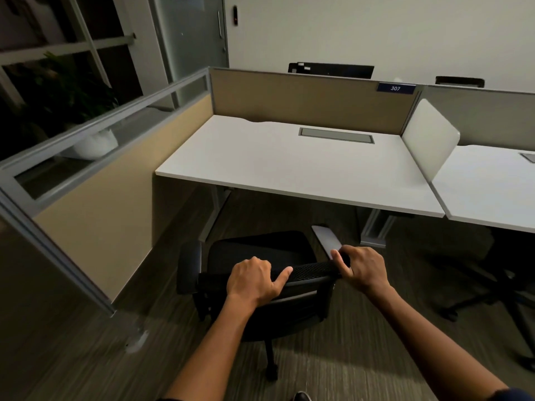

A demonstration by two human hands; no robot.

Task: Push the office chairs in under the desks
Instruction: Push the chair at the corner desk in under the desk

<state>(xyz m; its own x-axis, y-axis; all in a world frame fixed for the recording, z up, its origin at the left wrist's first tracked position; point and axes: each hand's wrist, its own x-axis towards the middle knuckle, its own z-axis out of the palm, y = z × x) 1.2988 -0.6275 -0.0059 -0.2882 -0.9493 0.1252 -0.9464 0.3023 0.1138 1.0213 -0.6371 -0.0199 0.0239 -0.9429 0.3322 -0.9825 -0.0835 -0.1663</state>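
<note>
1. Grey striped carpet (333, 369) covers the floor of an office bay with tan partitions (304, 99) behind and to the left of a white desk (289, 163).
2. On the rear partition's top right corner sits a blue tag (395, 88) reading 307.
3. Set into the desk near its back edge is a grey cable hatch (336, 135).
4. A white divider (428, 140) stands between this desk and a second desk (489, 183) on the right.
5. The black chair (260, 256) stands on the carpet in front of the first desk, its seat outside the desk's front edge and facing it.
6. The left hand (254, 280) grips the top of the mesh backrest, fingers curled over it and thumb laid along the rail.
7. The right hand (363, 269) holds the backrest's right end, fingers wrapped over the top, thumb raised.
8. A second chair (492, 270) stands partly under the right desk, dark and hard to make out.
</note>
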